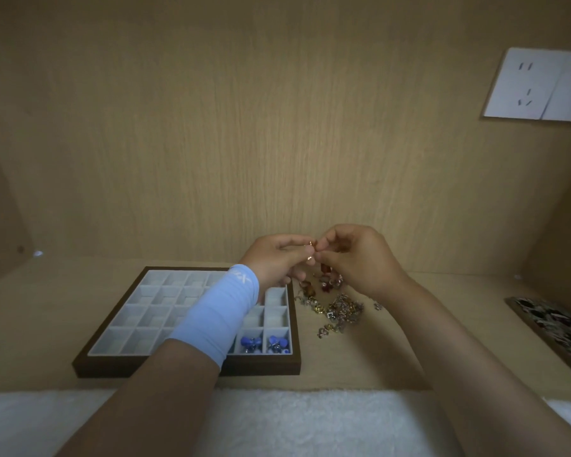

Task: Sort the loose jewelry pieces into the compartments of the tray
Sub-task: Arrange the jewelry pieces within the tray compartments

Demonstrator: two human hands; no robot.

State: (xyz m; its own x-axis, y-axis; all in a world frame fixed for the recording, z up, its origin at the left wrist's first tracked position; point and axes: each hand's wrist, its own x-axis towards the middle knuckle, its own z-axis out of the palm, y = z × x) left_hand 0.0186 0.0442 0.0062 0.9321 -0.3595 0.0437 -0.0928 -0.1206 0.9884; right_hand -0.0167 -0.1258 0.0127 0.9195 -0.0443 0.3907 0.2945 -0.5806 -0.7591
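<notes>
While aloft, piece [310, 250] (gold) between hands [277, 258] [360, 258]

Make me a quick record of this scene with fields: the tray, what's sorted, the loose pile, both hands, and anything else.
tray: brown frame, white compartments, partly hidden by the left arm
sorted: blue pieces in the two near-right compartments
loose pile: mixed gold, silver and red pieces on the table, right of the tray
left hand: pinches a small gold-coloured piece
right hand: pinches the same piece
other: light blue sleeve on left wrist; wall socket upper right
</notes>
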